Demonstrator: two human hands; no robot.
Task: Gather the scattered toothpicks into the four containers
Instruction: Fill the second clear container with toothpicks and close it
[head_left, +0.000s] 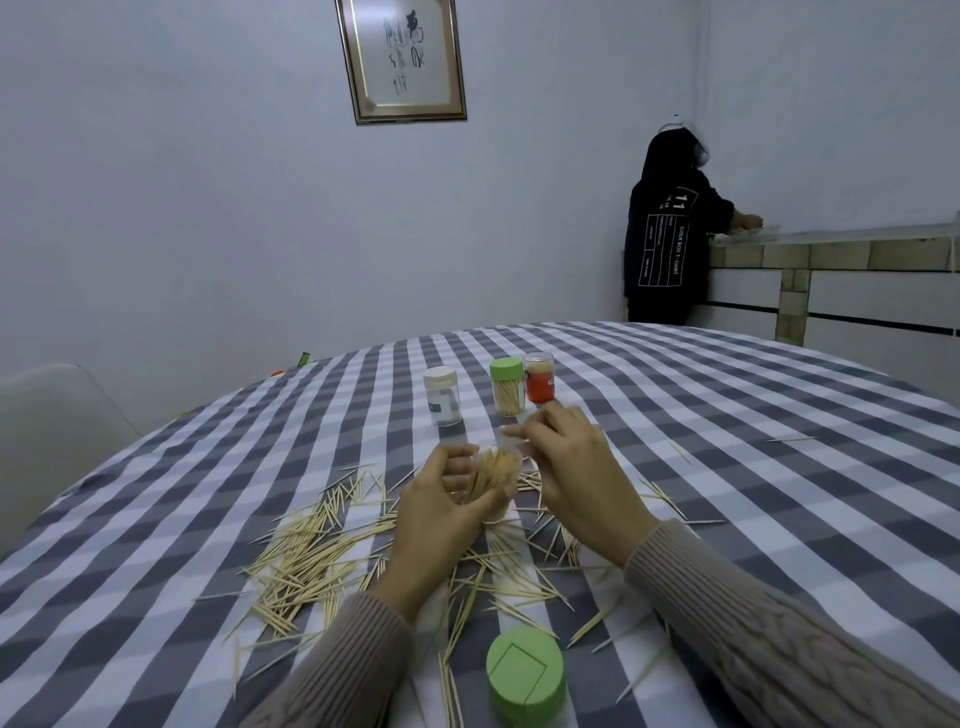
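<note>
Broadly, the view is filled by a large table (727, 415) covered with a grey-and-white checked cloth, set in a room with pale walls. A framed calligraphy sheet (401, 57) is hung on the far wall, and a person in a dark printed top (670, 234) is seen at the right beside a tiled ledge (841, 249). A pale chair back (47, 441) is seen at the left edge.

Scattered toothpicks (306, 551), thin, pale wood and pointed, are spread over the cloth in front of and beneath the hands, thickest at the left. Three containers are stood upright beyond the hands: a white-capped clear jar (441, 396), a green-capped jar (507, 387) packed with toothpicks, and just beside it a clear-capped jar with a red label (540, 378). A green lid (524, 675) is lain on the cloth nearest the camera.

A clear open container (501, 462), packed with toothpicks, is gripped by the curled left hand (447, 514). The right hand (576, 467) is held at its mouth with fingers curled; what it pinches cannot be told.
</note>
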